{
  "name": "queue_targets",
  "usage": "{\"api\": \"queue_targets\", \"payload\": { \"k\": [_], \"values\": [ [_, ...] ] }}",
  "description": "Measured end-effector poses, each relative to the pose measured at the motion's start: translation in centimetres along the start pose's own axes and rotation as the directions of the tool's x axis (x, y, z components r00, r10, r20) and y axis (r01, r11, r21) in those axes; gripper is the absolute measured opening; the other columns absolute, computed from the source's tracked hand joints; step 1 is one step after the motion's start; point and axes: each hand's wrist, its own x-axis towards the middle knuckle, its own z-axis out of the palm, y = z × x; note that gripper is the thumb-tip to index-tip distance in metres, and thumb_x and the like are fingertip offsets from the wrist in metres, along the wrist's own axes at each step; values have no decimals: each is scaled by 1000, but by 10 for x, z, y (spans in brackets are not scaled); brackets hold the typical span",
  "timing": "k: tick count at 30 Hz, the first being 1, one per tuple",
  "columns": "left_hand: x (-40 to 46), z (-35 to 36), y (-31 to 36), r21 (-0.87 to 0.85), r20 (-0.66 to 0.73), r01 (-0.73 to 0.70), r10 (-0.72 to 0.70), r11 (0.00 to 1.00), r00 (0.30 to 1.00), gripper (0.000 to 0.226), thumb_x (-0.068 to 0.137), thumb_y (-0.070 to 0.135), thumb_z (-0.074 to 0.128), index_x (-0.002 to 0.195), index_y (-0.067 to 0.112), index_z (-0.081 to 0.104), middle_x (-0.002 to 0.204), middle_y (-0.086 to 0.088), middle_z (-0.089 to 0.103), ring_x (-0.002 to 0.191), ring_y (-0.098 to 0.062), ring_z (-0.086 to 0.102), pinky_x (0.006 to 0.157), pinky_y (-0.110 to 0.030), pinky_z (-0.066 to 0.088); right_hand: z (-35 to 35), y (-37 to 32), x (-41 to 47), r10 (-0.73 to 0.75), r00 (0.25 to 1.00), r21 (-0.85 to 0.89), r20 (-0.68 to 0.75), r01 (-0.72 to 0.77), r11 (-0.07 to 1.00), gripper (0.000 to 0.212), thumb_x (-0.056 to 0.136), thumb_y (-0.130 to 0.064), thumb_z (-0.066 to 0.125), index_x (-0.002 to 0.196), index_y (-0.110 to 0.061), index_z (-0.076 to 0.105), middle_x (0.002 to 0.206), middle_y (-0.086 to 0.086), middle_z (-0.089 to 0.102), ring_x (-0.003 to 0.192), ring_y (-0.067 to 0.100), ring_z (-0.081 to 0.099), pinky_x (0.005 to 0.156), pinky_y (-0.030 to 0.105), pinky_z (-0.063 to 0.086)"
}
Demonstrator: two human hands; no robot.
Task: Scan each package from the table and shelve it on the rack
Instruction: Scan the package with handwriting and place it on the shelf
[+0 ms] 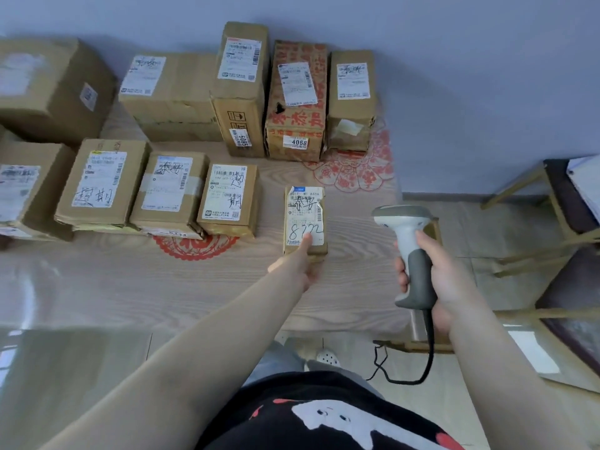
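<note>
The right hand (431, 271) has its grip wrapped firmly around the grey handle of a handheld barcode scanner (410, 251). The scanner has a pale plastic head angled toward the desk, and a black cable (428, 352) trails down from its base. The left hand (300, 264) holds the near end of a small cardboard package (305, 219), thumb pressed on its top label; the remaining fingers are hidden beneath, so the full grip cannot be confirmed.

That package is narrow and rectangular, lying flat on the desk (194, 287), apart from the other parcels. Its white shipping label is torn at one corner and bears handwritten digits in black marker.

The desk surface is pale wood-grain under a glossy cover, with red paper-cut designs (354, 170) beneath. Eleven brown corrugated boxes are visible in total, including the held one. The near row (168, 193) contains four, set side by side and touching. The far row (240, 89) contains five against the wall: two lying flat and three standing upright. One further box is partly cut off at the left edge. Each carries a white printed label; several have marker writing.

Wooden-framed chairs (558, 203) stand to the right of the desk on a tiled floor.
</note>
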Motion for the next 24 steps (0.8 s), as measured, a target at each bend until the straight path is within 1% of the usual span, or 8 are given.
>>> {"api": "queue_targets", "payload": {
  "k": [2,3,5,9,14,17,20,24],
  "values": [
    [-21,1,-2,148,-106,-94,110,985,988,100,57,63,86,138,25,39,131,-6,46,103,-30,61,61,-39,56,-11,-2,4,22,999,-31,30,-22,999,40,95,-49,51,105,-12,64,65,2,61,52,12,51,51,25,42],
    [-26,0,-3,241,-110,-165,196,956,974,92,67,57,83,142,31,36,138,-7,38,107,-32,57,71,-42,57,-16,-2,5,29,998,-48,49,-27,998,41,95,-49,51,107,-12,64,65,2,62,52,12,51,52,25,42],
    [-31,1,-3,385,-19,-271,301,882,953,77,76,50,80,141,35,42,141,-8,30,109,-31,56,92,-46,55,-23,-1,7,39,996,-73,76,-33,997,39,95,-47,52,107,-11,64,65,2,61,52,12,51,54,26,43],
    [-41,10,-18,605,86,-299,312,738,946,78,78,47,79,138,16,40,141,-9,29,125,-35,46,100,-48,47,-33,-1,10,68,992,-103,103,-57,993,35,97,-44,52,101,-11,65,62,2,60,51,12,49,55,25,42],
    [-51,21,-45,490,176,-461,434,740,884,67,83,26,79,123,10,27,138,-14,42,125,-32,49,106,-46,44,-45,-1,15,69,986,-117,154,-51,992,37,95,-47,53,103,-14,66,65,1,61,49,11,50,50,23,43],
    [-54,16,-49,471,123,-425,420,773,899,62,89,27,72,129,10,28,137,-12,37,124,-34,46,105,-45,41,-49,-3,17,36,987,-85,156,-23,996,37,94,-48,53,103,-15,67,65,1,61,49,11,49,49,24,42],
    [-49,3,-45,182,46,-292,288,939,956,56,86,32,73,118,17,30,135,-8,47,117,-31,54,103,-49,46,-48,-7,17,-24,995,1,96,24,1000,38,93,-51,54,100,-16,66,64,0,60,49,12,49,52,26,42],
    [-51,-16,-36,-40,86,-298,301,954,950,49,91,18,70,119,16,30,123,-8,56,111,-26,60,96,-44,51,-38,-16,10,-85,993,112,75,77,991,37,95,-51,51,99,-17,65,66,0,59,49,11,48,50,24,42]
  ]
}}
